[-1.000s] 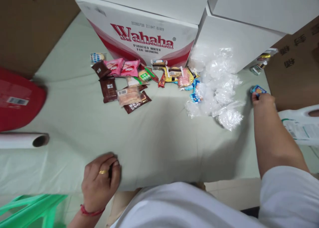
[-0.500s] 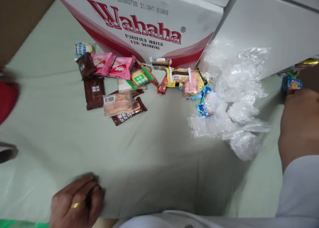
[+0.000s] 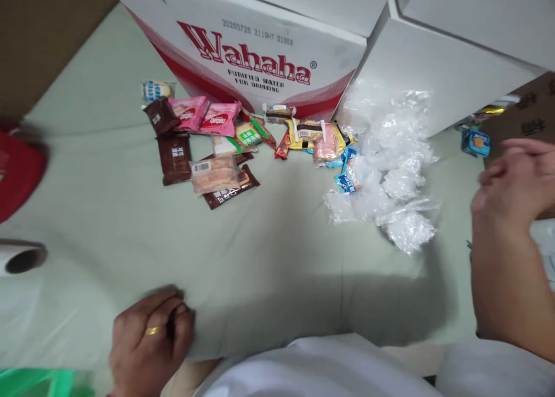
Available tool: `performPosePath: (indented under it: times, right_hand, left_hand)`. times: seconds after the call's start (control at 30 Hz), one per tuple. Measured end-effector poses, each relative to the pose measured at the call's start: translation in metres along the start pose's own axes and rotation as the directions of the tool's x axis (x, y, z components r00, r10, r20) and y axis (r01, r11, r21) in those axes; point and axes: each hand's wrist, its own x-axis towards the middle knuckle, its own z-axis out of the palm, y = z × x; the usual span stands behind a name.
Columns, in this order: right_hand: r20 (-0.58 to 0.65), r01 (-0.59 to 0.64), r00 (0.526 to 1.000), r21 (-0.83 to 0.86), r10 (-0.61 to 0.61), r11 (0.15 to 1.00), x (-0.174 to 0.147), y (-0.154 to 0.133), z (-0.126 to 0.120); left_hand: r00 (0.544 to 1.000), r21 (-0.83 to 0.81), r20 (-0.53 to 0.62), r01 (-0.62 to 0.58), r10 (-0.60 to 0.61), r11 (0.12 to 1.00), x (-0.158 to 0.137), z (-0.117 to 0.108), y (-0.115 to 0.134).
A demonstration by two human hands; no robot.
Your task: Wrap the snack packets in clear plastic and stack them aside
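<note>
My left hand [image 3: 151,334], with a gold ring, rests closed at the table's front edge, and nothing shows in its fingers. At the right edge my right hand [image 3: 505,180] is smeared by motion; its fingers look partly curled, and I cannot tell whether it holds anything. Just left of it lies a small blue snack packet [image 3: 476,143], apart from the fingers. Brown wafer packets [image 3: 174,159], pink packets [image 3: 219,118] and a clear-wrapped pastry [image 3: 215,175] lie in the left group. Yellow-wrapped cakes [image 3: 309,132] and a blue sachet [image 3: 346,183] lie near the middle.
A white and red water carton [image 3: 260,56] stands behind the snacks, with a plain white box [image 3: 455,67] beside it. Crumpled clear plastic wrappers [image 3: 403,177] are heaped right of centre. A red object [image 3: 19,174] and a white roll [image 3: 17,258] sit at far left.
The whole view has shifted. My right hand, which was at the blue packet, has moved to the right of it, leaving the packet on the table. My left hand stays closed in place.
</note>
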Motion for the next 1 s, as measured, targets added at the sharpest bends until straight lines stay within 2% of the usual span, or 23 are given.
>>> performPosePath:
  times: [0.03,0.07,0.1,0.13,0.17,0.2,0.23,0.3,0.37,0.4,0.47,0.57,0.63,0.7,0.77,0.83,0.93,1.0]
  right_hand:
    - [0.043,-0.035,0.998,0.002,0.035,0.999,-0.027,-0.026,-0.002]
    - [0.209,-0.013,0.978,-0.038,0.020,0.999,-0.056,-0.053,-0.002]
    - [0.448,0.042,0.894,-0.098,0.007,0.994,-0.086,-0.077,0.000]
    - [0.656,0.142,0.754,-0.146,-0.011,0.979,-0.113,-0.098,0.005]
    - [0.773,0.260,0.632,-0.157,-0.045,0.953,-0.139,-0.114,0.012]
    - [0.839,0.353,0.543,-0.205,-0.022,0.913,-0.161,-0.125,0.020]
    - [0.860,0.431,0.507,-0.305,0.052,0.849,-0.178,-0.131,0.030]
    - [0.852,0.523,0.475,-0.474,0.219,0.708,-0.201,-0.131,0.049]
    - [0.827,0.530,0.480,-0.540,0.293,0.654,-0.208,-0.123,0.059]
    - [0.820,0.504,0.500,-0.538,0.279,0.676,-0.208,-0.119,0.059]
    - [0.789,0.396,0.584,-0.483,0.192,0.781,-0.201,-0.113,0.049]
    - [0.679,0.159,0.725,-0.328,0.116,0.931,-0.189,-0.111,0.018]
    - [0.579,-0.037,0.804,-0.175,0.133,0.984,-0.187,-0.111,-0.004]
    - [0.467,-0.223,0.863,0.010,0.193,0.975,-0.190,-0.112,-0.020]
    - [0.376,-0.344,0.886,0.140,0.272,0.929,-0.195,-0.112,-0.030]
    - [0.335,-0.415,0.881,0.210,0.333,0.886,-0.201,-0.110,-0.035]
    - [0.334,-0.501,0.857,0.367,0.392,0.784,-0.205,-0.104,-0.041]
    - [0.362,-0.534,0.836,0.369,0.412,0.760,-0.207,-0.100,-0.044]
  left_hand:
    - [1.000,0.010,-0.007,-0.005,0.005,1.000,0.001,0.000,0.002]
    - [1.000,0.018,-0.020,-0.014,0.014,1.000,0.003,0.000,0.004]
    - [0.999,0.025,-0.033,-0.025,0.026,0.999,0.005,-0.001,0.006]
    - [0.998,0.029,-0.052,-0.040,0.041,0.999,0.006,-0.001,0.008]
    - [0.996,0.030,-0.072,-0.055,0.057,0.998,0.008,-0.001,0.009]
    - [0.994,0.028,-0.089,-0.066,0.069,0.997,0.009,-0.002,0.011]
    - [0.992,0.022,-0.102,-0.072,0.074,0.997,0.010,-0.002,0.012]
    - [0.989,0.001,-0.123,-0.076,0.076,0.997,0.010,-0.002,0.014]
    - [0.987,-0.019,-0.140,-0.081,0.078,0.997,0.009,-0.002,0.015]
    - [0.986,-0.026,-0.150,-0.082,0.077,0.996,0.008,-0.001,0.015]
    - [0.983,-0.038,-0.168,-0.081,0.073,0.996,0.006,-0.001,0.015]
    - [0.978,-0.051,-0.195,-0.086,0.074,0.995,0.003,0.000,0.014]
    - [0.974,-0.054,-0.212,-0.095,0.082,0.994,0.002,0.000,0.014]
    - [0.969,-0.053,-0.230,-0.104,0.089,0.993,0.002,0.001,0.013]
    - [0.966,-0.050,-0.242,-0.105,0.090,0.993,0.001,0.002,0.013]
    - [0.965,-0.044,-0.247,-0.097,0.083,0.994,0.001,0.003,0.014]
    - [0.963,-0.031,-0.258,-0.094,0.083,0.995,0.001,0.005,0.015]
    - [0.959,-0.016,-0.271,-0.092,0.084,0.996,0.001,0.006,0.016]
